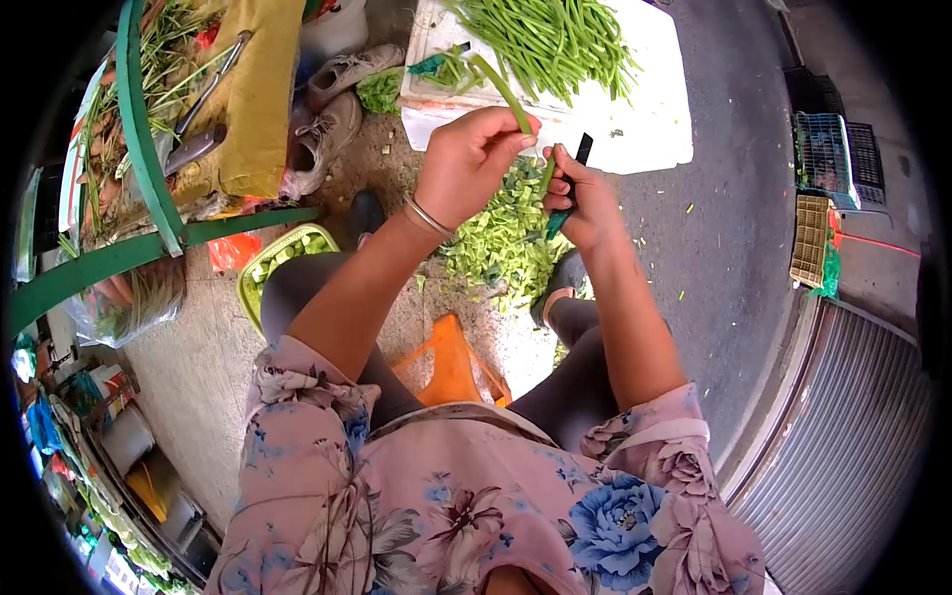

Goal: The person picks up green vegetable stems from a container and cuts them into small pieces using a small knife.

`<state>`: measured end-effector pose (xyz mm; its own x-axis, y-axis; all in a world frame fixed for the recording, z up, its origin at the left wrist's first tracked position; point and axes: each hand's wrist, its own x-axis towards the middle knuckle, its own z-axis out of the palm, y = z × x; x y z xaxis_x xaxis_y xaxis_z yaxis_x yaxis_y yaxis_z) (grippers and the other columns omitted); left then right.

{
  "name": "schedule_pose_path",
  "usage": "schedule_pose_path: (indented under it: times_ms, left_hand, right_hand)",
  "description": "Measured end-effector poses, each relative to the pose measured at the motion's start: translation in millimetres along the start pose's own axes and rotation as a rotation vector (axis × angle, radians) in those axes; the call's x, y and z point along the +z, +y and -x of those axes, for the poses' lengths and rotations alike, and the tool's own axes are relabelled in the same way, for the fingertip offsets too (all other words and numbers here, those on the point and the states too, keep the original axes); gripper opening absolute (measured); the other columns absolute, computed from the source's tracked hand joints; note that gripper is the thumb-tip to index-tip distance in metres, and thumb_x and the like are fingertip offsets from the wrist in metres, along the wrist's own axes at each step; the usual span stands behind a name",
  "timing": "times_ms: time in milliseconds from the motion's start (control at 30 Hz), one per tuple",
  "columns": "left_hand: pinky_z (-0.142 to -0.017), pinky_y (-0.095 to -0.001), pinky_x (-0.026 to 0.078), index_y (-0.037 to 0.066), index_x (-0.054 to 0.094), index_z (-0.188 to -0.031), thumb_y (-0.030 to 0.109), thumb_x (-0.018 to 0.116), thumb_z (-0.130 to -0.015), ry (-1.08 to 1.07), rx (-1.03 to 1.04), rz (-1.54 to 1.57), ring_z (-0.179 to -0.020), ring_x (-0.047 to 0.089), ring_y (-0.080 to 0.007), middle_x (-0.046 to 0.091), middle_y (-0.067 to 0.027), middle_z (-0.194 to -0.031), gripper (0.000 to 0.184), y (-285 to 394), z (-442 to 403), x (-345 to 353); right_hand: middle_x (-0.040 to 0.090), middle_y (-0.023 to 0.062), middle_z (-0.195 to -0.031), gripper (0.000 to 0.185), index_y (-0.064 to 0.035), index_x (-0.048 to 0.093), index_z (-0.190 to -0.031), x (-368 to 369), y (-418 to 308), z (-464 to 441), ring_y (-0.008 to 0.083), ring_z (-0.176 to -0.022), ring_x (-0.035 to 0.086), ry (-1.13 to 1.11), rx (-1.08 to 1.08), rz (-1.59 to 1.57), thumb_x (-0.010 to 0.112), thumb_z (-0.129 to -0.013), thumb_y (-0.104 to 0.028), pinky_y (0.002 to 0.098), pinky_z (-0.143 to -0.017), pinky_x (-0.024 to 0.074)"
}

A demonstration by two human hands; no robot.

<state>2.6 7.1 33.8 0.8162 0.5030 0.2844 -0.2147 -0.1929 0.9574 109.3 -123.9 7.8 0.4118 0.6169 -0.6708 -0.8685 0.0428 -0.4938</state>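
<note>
My left hand [468, 167] is closed, pinching a green stalk [508, 97] that points up and away over the edge of a white foam box [650, 119]. Close beside it, my right hand [587, 203] is wrapped round a small knife [583, 151] with a dark blade and teal handle. A short green stem piece [548, 171] shows at the thumb and fingers of that hand. On the box lies a heap of long green stalks [555, 45], with leafy scraps and a teal-banded bit [428, 64] at its left. Below both hands, pale green trimmings [504, 253] cover the ground.
A green-rimmed basket [245, 288] of cut green pieces stands by my left leg. An orange stool [446, 362] is between my legs. Worn shoes [327, 134] and a green-framed stand [149, 129] are at left. Crates [825, 149] line the right side.
</note>
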Motion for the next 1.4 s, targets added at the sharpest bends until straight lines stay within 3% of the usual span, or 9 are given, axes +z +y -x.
schedule_pose_path:
  times_ms: [267,433,600,800,867,1100,1167,1267,1400]
  left_hand:
    - [-0.052,-0.0192,0.045,0.002,0.057,-0.098,0.014,0.061,-0.079,0.144,-0.541,0.28,-0.071,0.06,-0.0096,0.06,-0.0029,-0.08,0.023,-5,-10,-51]
    - [-0.049,-0.0174,0.042,0.002,0.059,-0.095,0.014,0.061,-0.078,0.117,-0.544,0.213,-0.063,0.056,-0.0066,0.059,-0.0007,-0.076,0.02,-7,-15,-70]
    - [-0.048,-0.0173,0.041,0.002,0.06,-0.092,0.014,0.063,-0.076,0.113,-0.546,0.178,-0.059,0.053,-0.0052,0.059,0.0002,-0.073,0.02,-8,-14,-69]
    - [-0.048,-0.0177,0.039,0.001,0.06,-0.089,0.014,0.068,-0.072,-0.003,-0.504,-0.03,-0.057,0.049,-0.0047,0.056,0.001,-0.067,0.023,-10,-5,-53]
    - [-0.049,-0.0189,0.038,0.001,0.06,-0.088,0.014,0.069,-0.07,-0.068,-0.304,-0.285,-0.057,0.048,-0.0047,0.055,0.001,-0.064,0.024,-12,-1,-46]
    - [-0.051,-0.0192,0.041,0.001,0.061,-0.086,0.019,0.068,-0.073,-0.209,-0.274,-0.136,-0.057,0.048,-0.0047,0.057,0.0011,-0.067,0.023,-10,0,-22]
    - [-0.051,-0.0194,0.042,0.0,0.061,-0.087,0.018,0.066,-0.075,-0.268,-0.322,-0.133,-0.058,0.049,-0.0045,0.058,0.0007,-0.069,0.022,-9,0,-16]
    - [-0.051,-0.0189,0.043,0.0,0.061,-0.089,0.015,0.062,-0.079,-0.287,-0.292,0.105,-0.057,0.051,-0.0049,0.058,-0.0002,-0.07,0.018,-1,1,-8]
    - [-0.052,-0.0186,0.044,0.001,0.061,-0.09,0.015,0.061,-0.079,-0.364,-0.387,0.203,-0.058,0.052,-0.0052,0.058,-0.0005,-0.07,0.018,0,1,-4]
  right_hand:
    - [0.048,-0.001,-0.06,0.014,-0.0049,0.054,-0.076,46,-11,-100,0.0061,-0.046,0.036,0.166,-0.049,0.33,0.054,-0.084,-0.017,0.0188,-0.038,0.0261]
    - [0.053,0.0044,-0.06,0.015,-0.0016,0.055,-0.073,76,-12,-130,0.0085,-0.045,0.04,0.183,-0.111,0.576,0.058,-0.08,-0.015,0.0209,-0.037,0.0268]
    - [0.054,0.0015,-0.07,0.022,-0.0009,0.061,-0.094,86,-16,-64,0.006,-0.049,0.041,-0.047,-0.415,0.588,0.059,-0.081,-0.019,0.0171,-0.04,0.0258]
    - [0.054,-0.0003,-0.068,0.026,-0.0007,0.061,-0.091,81,-15,-11,0.0046,-0.051,0.043,-0.127,-0.56,0.692,0.064,-0.078,-0.023,0.0166,-0.041,0.027]
    - [0.055,-0.0004,-0.064,0.023,-0.0007,0.061,-0.083,79,-13,-7,0.0044,-0.051,0.043,-0.087,-0.609,0.733,0.067,-0.075,-0.021,0.017,-0.042,0.0288]
    - [0.057,0.0026,-0.063,0.02,0.0,0.058,-0.071,58,-18,19,0.0066,-0.049,0.043,0.016,-0.519,0.664,0.066,-0.075,-0.018,0.0197,-0.046,0.0354]
    - [0.058,0.0031,-0.065,0.02,-0.001,0.058,-0.072,49,-20,25,0.0068,-0.049,0.044,0.034,-0.493,0.655,0.066,-0.076,-0.019,0.0193,-0.044,0.0348]
    - [0.056,0.0033,-0.07,0.022,-0.0008,0.056,-0.083,21,-18,22,0.0067,-0.051,0.045,-0.024,-0.226,0.265,0.064,-0.078,-0.02,0.0175,-0.039,0.0308]
    - [0.054,0.002,-0.069,0.021,-0.0015,0.056,-0.086,11,-17,24,0.0067,-0.053,0.044,-0.079,-0.221,0.192,0.06,-0.08,-0.021,0.0168,-0.039,0.0293]
